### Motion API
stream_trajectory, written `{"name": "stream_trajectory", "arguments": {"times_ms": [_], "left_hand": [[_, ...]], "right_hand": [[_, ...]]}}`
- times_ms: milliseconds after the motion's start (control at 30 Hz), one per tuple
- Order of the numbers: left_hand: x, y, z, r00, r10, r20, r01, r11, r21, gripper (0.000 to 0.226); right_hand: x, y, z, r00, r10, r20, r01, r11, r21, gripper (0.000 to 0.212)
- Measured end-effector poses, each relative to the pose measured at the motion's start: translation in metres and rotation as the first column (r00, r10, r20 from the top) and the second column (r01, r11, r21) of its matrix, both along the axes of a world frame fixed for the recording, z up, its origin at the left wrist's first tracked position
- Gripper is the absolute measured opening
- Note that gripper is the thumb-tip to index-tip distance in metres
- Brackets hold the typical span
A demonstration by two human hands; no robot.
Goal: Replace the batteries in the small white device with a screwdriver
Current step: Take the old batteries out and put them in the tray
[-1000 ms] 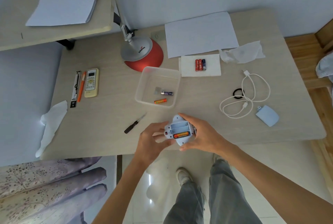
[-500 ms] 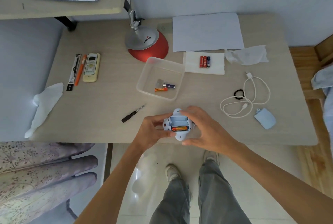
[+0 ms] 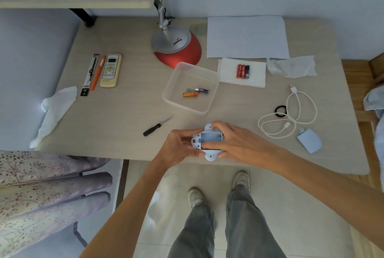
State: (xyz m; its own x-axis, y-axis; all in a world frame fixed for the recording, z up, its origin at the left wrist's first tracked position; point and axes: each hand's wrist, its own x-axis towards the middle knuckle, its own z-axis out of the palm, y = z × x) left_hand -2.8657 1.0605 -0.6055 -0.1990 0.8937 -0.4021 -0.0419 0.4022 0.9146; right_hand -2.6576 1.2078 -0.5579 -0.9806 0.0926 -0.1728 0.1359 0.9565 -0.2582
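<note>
The small white device lies back-up near the table's front edge, its battery bay open. My left hand grips its left side. My right hand holds the right side, with a finger laid across the orange battery in the bay's near slot. The far slot shows no battery. A black-handled screwdriver lies on the table to the left, apart from both hands. Three batteries lie on a white tissue at the back. A clear plastic tray holds two more batteries.
A red-based lamp stands behind the tray. A remote and pens lie at the left, paper sheets at the back. A white cable, a black ring and a pale blue cover lie at the right.
The view has shifted as my head moved. My right hand's finger has come down over the orange battery in the bay. Both hands still hold the device.
</note>
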Motion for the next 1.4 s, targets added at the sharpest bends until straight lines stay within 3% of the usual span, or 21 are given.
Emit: {"name": "stream_trajectory", "arguments": {"times_ms": [433, 667, 900, 1033, 1133, 1267, 1400], "left_hand": [[-0.002, 0.004, 0.002, 0.999, -0.038, -0.003, 0.038, 0.999, -0.013, 0.074], [-0.003, 0.004, -0.001, 1.0, -0.03, -0.004, 0.03, 0.999, -0.023, 0.075], [-0.003, 0.004, -0.003, 1.0, -0.024, -0.01, 0.023, 0.999, -0.031, 0.076], [-0.002, 0.003, -0.002, 1.0, -0.026, -0.01, 0.026, 0.999, -0.02, 0.074], [-0.003, 0.003, -0.003, 1.0, -0.019, 0.006, 0.019, 1.0, -0.024, 0.073], [-0.003, 0.002, -0.002, 1.0, -0.013, 0.011, 0.013, 0.999, -0.032, 0.075], [-0.003, 0.003, 0.0, 1.0, -0.021, -0.003, 0.021, 1.0, -0.019, 0.073]], "right_hand": [[-0.003, 0.006, -0.005, 1.0, 0.018, -0.003, -0.018, 1.0, -0.017, 0.062], [-0.004, 0.004, -0.001, 0.997, -0.065, 0.028, 0.068, 0.99, -0.125, 0.064], [-0.005, 0.009, -0.001, 1.0, 0.021, 0.006, -0.02, 0.995, -0.097, 0.054], [0.007, 0.003, -0.006, 0.995, 0.079, -0.063, -0.076, 0.996, 0.048, 0.051], [0.013, -0.002, -0.008, 0.989, -0.065, -0.132, 0.056, 0.996, -0.075, 0.043], [0.015, -0.017, -0.024, 0.918, -0.352, -0.184, 0.293, 0.913, -0.284, 0.037], [0.002, -0.033, -0.038, 0.857, -0.466, -0.22, 0.372, 0.855, -0.362, 0.028]]}}
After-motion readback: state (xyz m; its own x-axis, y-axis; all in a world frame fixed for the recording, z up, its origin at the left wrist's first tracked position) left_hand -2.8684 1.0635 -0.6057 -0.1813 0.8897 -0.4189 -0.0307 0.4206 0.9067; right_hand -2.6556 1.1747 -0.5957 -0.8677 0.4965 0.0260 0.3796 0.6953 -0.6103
